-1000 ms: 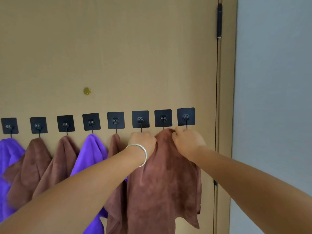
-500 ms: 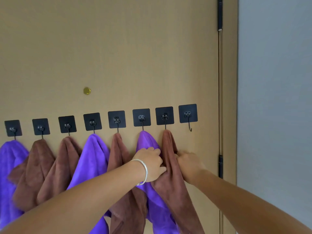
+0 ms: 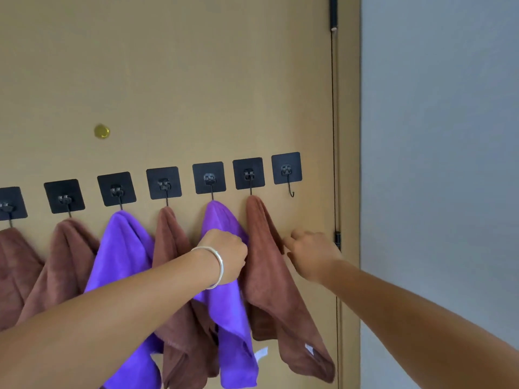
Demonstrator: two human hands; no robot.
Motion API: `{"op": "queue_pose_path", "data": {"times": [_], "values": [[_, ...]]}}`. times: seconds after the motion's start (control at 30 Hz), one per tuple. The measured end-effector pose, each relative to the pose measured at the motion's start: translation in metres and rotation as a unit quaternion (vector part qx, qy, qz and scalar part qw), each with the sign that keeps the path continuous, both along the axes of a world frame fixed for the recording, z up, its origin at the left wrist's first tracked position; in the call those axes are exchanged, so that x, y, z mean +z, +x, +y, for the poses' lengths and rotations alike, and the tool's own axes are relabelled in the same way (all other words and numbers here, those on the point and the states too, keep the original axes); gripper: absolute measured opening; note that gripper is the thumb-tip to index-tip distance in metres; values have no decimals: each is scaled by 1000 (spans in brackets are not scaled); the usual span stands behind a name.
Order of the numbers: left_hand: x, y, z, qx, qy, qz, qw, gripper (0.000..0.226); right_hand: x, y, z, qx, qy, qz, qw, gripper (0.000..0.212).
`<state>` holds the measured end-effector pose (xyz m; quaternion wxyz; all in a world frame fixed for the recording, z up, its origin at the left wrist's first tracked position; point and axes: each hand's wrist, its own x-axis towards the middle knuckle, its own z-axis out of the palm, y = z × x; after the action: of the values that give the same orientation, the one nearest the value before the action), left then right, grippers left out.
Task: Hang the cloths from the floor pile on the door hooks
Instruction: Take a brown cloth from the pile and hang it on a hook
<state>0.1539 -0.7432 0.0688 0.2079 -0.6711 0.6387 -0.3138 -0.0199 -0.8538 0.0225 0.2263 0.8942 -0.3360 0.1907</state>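
Observation:
A row of black square hooks runs across the tan door (image 3: 174, 80). A brown cloth (image 3: 266, 276) hangs from the second hook from the right (image 3: 248, 173). A purple cloth (image 3: 227, 310) hangs from the hook to its left (image 3: 209, 177). My left hand (image 3: 227, 255), with a silver bangle on the wrist, lies over the purple cloth, and its curled fingers hold the brown cloth's left edge. My right hand (image 3: 311, 255) is beside that cloth's right edge, its fingers loosely curled and one fingertip just touching it. The rightmost hook (image 3: 287, 175) is bare.
Further left hang another brown cloth (image 3: 171, 248), a purple cloth (image 3: 123, 256) and two more brown ones (image 3: 70, 256). A brass peephole (image 3: 101, 131) sits above them. The door frame (image 3: 348, 164) and a grey wall (image 3: 438, 164) are on the right.
Both hands came down from the hooks, leaving the brown cloth hanging folded and narrow on the second hook from the right. The right hand has drawn slightly away from its edge.

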Motion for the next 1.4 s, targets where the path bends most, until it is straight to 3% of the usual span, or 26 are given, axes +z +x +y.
{"op": "queue_pose_path", "data": {"times": [0.17, 0.33, 0.53, 0.8, 1.03, 1.4], "values": [[32, -18, -6, -42, -141, 11, 989, 24, 10, -20, 17, -119, -38, -12, 992, 31], [37, -29, -7, -218, -224, 67, 948, 27, 25, -45, 46, -242, -57, -71, 966, 44], [17, -46, -6, -366, -192, 159, 897, 72, 35, -82, 112, -360, -92, -73, 926, 53], [-1, -148, 25, -484, -151, 233, 830, 76, 43, -151, 245, -474, -111, -43, 872, 51], [15, -264, 111, -615, -156, 246, 733, 76, 51, -220, 382, -590, -130, -41, 796, 52], [18, -447, 337, -751, -53, 267, 601, 76, 55, -334, 656, -771, -139, -56, 620, 55]]}}
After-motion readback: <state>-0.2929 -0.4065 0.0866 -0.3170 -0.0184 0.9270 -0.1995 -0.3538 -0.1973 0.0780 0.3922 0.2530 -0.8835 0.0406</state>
